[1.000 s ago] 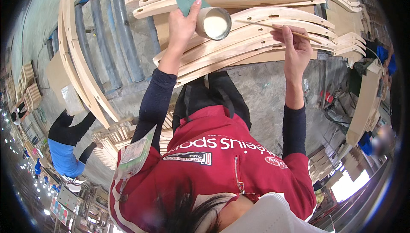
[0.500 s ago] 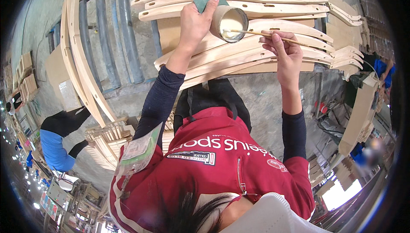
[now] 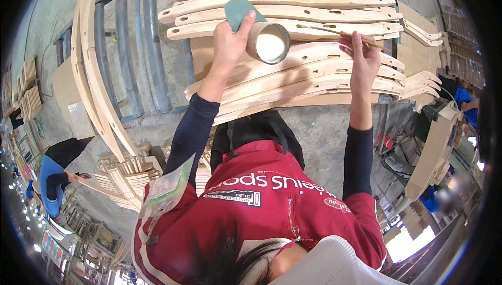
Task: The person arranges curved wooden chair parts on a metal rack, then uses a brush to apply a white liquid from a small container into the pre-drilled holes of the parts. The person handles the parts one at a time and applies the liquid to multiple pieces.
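Observation:
My left hand (image 3: 230, 44) is wrapped round a round cup (image 3: 254, 38) of thick white liquid (image 3: 270, 48), tilted so that its mouth shows. A flat green piece (image 3: 238, 11) sticks out under the thumb of the same hand. Between the fingers of my right hand (image 3: 362, 57) is a thin wooden stick (image 3: 334, 30). Its pale tip points left, over a curved light-wood rail (image 3: 366, 29) with slots; whether it touches the wood I cannot tell. More curved slotted rails (image 3: 319, 70) lie side by side below the cup, nearer to me.
Cardboard (image 3: 206, 50) lies under the rails, on a stand with grey rollers (image 3: 130, 50) at the left. Long curved rails (image 3: 94, 71) lean across its left end. Short curved pieces (image 3: 421, 84) lie at the right. Another person (image 3: 52, 175) bends over stacked wood (image 3: 123, 180) at the lower left.
The stick has come out of the cup and moved right and away, over a rail. My left hand with the cup has shifted slightly left and nearer. The other person has moved left.

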Motion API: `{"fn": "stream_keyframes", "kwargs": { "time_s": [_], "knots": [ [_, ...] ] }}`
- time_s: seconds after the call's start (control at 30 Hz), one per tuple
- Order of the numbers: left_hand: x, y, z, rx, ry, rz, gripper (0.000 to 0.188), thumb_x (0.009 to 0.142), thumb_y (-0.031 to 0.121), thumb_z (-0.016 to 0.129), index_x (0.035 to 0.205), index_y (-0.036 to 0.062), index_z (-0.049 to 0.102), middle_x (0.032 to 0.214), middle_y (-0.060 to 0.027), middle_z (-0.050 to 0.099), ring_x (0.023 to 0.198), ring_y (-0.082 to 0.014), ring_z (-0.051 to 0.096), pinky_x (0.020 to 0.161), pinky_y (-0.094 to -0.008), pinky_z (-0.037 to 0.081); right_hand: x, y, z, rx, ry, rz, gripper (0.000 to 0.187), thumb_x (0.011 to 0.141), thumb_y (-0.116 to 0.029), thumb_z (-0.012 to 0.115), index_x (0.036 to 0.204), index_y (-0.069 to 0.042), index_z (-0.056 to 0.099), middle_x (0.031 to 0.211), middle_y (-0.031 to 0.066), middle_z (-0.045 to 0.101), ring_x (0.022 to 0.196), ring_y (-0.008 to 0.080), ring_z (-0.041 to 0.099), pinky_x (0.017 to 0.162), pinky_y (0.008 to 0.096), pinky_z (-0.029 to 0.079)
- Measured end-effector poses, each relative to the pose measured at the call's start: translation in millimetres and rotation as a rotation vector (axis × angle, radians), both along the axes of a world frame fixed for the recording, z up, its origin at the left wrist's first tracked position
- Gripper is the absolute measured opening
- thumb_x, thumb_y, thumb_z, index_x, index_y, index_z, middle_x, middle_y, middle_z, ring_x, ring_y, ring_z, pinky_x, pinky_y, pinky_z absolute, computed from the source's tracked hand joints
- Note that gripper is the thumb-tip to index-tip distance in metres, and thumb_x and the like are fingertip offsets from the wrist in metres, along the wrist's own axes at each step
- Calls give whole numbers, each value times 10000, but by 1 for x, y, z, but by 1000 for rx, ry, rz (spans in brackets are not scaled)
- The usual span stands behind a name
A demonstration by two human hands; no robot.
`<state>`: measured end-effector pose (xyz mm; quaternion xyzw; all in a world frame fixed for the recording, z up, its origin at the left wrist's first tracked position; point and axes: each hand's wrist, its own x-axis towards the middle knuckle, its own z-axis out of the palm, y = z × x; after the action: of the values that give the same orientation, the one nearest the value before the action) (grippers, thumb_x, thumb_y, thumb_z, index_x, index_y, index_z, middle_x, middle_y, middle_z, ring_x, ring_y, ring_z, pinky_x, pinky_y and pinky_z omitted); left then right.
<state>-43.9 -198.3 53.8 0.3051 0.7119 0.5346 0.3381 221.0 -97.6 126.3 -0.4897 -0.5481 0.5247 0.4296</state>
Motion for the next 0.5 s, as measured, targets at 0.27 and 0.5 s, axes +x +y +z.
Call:
{"fn": "stream_keyframes", "kwargs": {
  "time_s": [0.27,0.5],
  "knots": [
    [-7,-17,7,-96,-86,35,418,928,405,683,904,-6,749,757,-70,712,705,-110,615,664,-284,497,-11,26,-48,124,-321,53,202,971,-156,640,998,44,627,911,140,729,825,170,719,729,253,576],
    [-8,-27,-2,-80,-103,24,422,939,402,670,895,-11,747,763,-55,707,709,-96,601,662,-271,489,-16,31,-51,128,-281,34,195,961,-142,650,988,50,634,886,138,732,805,162,721,726,253,569]
  ]
}}
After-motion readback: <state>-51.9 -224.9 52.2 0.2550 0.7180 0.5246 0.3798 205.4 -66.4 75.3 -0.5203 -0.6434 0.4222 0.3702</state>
